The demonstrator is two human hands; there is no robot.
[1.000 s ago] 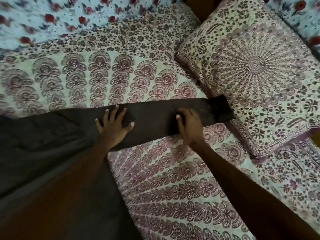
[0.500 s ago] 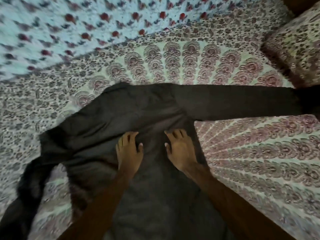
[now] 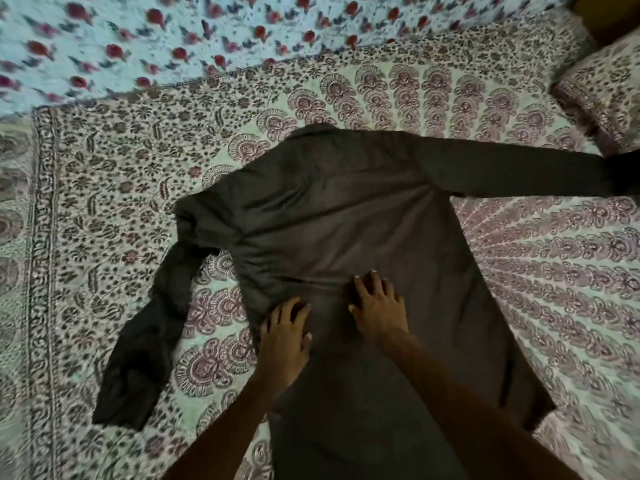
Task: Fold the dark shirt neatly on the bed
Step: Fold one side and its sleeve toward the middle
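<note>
The dark shirt [image 3: 346, 216] lies spread out, back side up, on the patterned bed cover [image 3: 138, 168]. Its collar points to the far side. One sleeve [image 3: 512, 171] stretches straight to the right. The other sleeve [image 3: 145, 337] lies crumpled, hanging down to the left. My left hand [image 3: 285, 336] rests flat on the shirt's body near its left edge, fingers spread. My right hand [image 3: 379, 304] lies flat beside it, nearer the middle of the body. Neither hand grips the cloth.
A pillow [image 3: 609, 88] in the same print sits at the far right, close to the straight sleeve's cuff. A light blue sheet with red flowers [image 3: 173, 36] covers the far side. Bare bed cover shows to the left and right of the shirt.
My hands left the right sleeve and came to the shirt's body. My view swung left, so the whole shirt and its crumpled left sleeve show now. My hands slid slightly down the body.
</note>
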